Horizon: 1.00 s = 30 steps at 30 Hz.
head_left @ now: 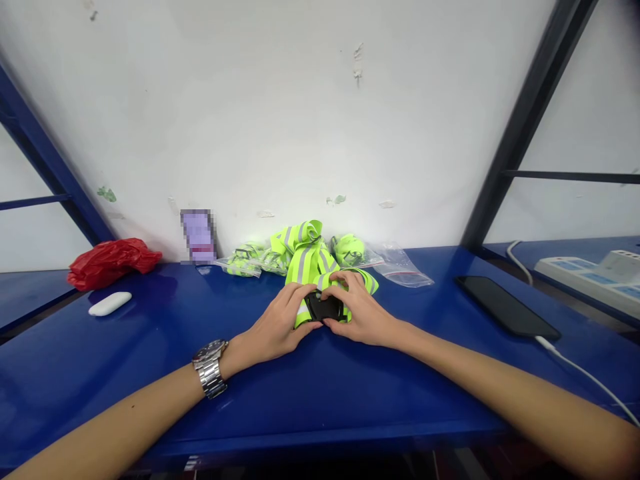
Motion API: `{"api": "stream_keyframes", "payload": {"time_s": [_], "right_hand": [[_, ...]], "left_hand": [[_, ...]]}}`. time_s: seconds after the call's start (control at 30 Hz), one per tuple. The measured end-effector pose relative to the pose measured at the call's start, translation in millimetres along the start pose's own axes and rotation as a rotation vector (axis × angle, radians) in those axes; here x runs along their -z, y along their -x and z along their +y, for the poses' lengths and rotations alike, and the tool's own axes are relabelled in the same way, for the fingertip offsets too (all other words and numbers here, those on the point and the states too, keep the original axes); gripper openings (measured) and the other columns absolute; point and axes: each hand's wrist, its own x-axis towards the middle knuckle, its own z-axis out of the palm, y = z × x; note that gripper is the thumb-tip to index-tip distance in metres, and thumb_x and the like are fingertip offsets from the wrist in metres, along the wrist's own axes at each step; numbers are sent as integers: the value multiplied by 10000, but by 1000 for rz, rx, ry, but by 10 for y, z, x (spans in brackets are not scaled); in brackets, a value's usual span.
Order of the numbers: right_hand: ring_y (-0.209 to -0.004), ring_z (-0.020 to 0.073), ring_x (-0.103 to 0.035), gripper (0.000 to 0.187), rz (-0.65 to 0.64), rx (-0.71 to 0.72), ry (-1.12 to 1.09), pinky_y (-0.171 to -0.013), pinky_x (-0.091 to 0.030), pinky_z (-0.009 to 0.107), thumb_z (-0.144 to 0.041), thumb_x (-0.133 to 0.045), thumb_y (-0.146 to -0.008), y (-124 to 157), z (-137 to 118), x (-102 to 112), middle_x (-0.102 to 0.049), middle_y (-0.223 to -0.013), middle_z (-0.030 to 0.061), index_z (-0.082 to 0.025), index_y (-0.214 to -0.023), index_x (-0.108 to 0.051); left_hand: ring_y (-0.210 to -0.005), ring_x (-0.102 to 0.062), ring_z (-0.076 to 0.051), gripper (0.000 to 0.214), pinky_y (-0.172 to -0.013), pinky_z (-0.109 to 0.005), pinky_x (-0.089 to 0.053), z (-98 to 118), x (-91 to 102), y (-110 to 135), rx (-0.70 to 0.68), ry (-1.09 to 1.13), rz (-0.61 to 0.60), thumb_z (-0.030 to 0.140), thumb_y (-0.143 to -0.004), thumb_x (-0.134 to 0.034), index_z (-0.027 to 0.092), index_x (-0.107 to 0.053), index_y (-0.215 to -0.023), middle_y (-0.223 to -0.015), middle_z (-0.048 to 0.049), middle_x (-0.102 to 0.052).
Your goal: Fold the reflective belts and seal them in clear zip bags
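Note:
A neon yellow-green strap with grey reflective stripes (pixel 305 257) lies bunched in the middle of the blue table (pixel 320 393). Its near end carries a black buckle (pixel 325 307). My left hand (pixel 280 327), with a metal watch on the wrist, pinches the strap and the buckle's left side. Across from it, my right hand (pixel 360 310) grips the buckle's right side, fingers curled over the strap. Both hands rest on the tabletop.
Clear bags holding more neon straps (pixel 247 260) and an empty clear bag (pixel 403 267) lie by the white wall. A red plastic bag (pixel 110 260) and a white case (pixel 110 303) sit left. A black phone (pixel 505 307) with cable and a power strip (pixel 595 273) are right.

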Motion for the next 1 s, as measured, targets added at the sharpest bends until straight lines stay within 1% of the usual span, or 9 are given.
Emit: {"api": "stream_keyframes", "payload": {"time_s": [0.2, 0.33, 0.37, 0.43, 0.53, 0.63, 0.8, 0.87, 1.0], "right_hand": [[-1104, 297, -397, 259, -39, 112, 48, -926, -417, 478, -221, -617, -783, -37, -28, 21, -415, -1193, 162, -154, -1018, -532], [-1114, 293, -413, 241, -48, 104, 41, -932, -423, 474, -220, -601, -797, -28, -9, 28, -429, -1186, 163, -157, -1016, -525], [-1145, 302, -406, 276, -46, 90, 31, -946, -417, 482, -242, -618, -791, -20, 11, 31, -421, -1209, 164, -165, -1038, -522], [-1205, 312, -394, 420, -52, 61, -14, -975, -409, 486, -289, -666, -762, -2, 66, 42, -409, -1256, 161, -185, -1130, -493], [-1189, 277, -467, 581, -87, 14, -104, -973, -435, 445, -298, -676, -754, 20, 161, 67, -459, -1258, 141, -204, -1259, -403], [-1138, 262, -531, 561, -115, -12, -92, -949, -456, 428, -289, -653, -775, 21, 222, 97, -527, -1234, 128, -199, -1266, -398], [-1062, 271, -574, 516, -135, -45, -31, -883, -482, 417, -317, -689, -738, -9, 222, 171, -590, -1158, 111, -186, -1182, -461], [-1017, 265, -587, 490, -143, -49, -27, -853, -489, 409, -313, -689, -734, -17, 212, 199, -604, -1115, 100, -187, -1156, -474], [-1031, 261, -578, 471, -140, -9, -36, -863, -482, 409, -295, -682, -749, -6, 200, 219, -594, -1130, 107, -187, -1165, -488]], "left_hand": [[-1166, -484, -255, 552, -994, -423, -441, -3, -11, -5, -3, 18, -22, 340, -898, -580, 213, -293, -1352, -1253, -125, -478], [-1169, -481, -252, 554, -999, -420, -437, -5, -6, -7, 20, 25, -23, 345, -899, -576, 212, -286, -1352, -1249, -122, -474], [-1170, -480, -253, 554, -999, -420, -436, -7, -4, -8, 27, 25, -20, 348, -900, -573, 212, -284, -1353, -1248, -122, -473], [-1164, -481, -255, 546, -994, -422, -439, -11, -1, -8, 43, 22, -11, 354, -904, -564, 213, -285, -1352, -1240, -122, -474], [-1155, -487, -258, 541, -988, -425, -444, -23, -3, -1, 70, 18, 6, 368, -905, -558, 214, -288, -1348, -1229, -120, -479], [-1170, -486, -263, 551, -999, -434, -439, -35, -12, 11, 82, 18, 6, 374, -904, -560, 223, -280, -1354, -1246, -118, -479], [-1162, -499, -266, 554, -989, -436, -450, -35, -17, 22, 100, 14, 6, 382, -904, -557, 228, -271, -1353, -1243, -114, -486], [-1149, -503, -264, 542, -978, -438, -455, -21, -11, 16, 105, 18, 4, 379, -905, -555, 225, -279, -1345, -1231, -114, -490], [-1120, -510, -255, 487, -959, -431, -463, 20, 13, -9, 101, 25, -24, 359, -903, -555, 219, -337, -1316, -1202, -111, -494]]}}
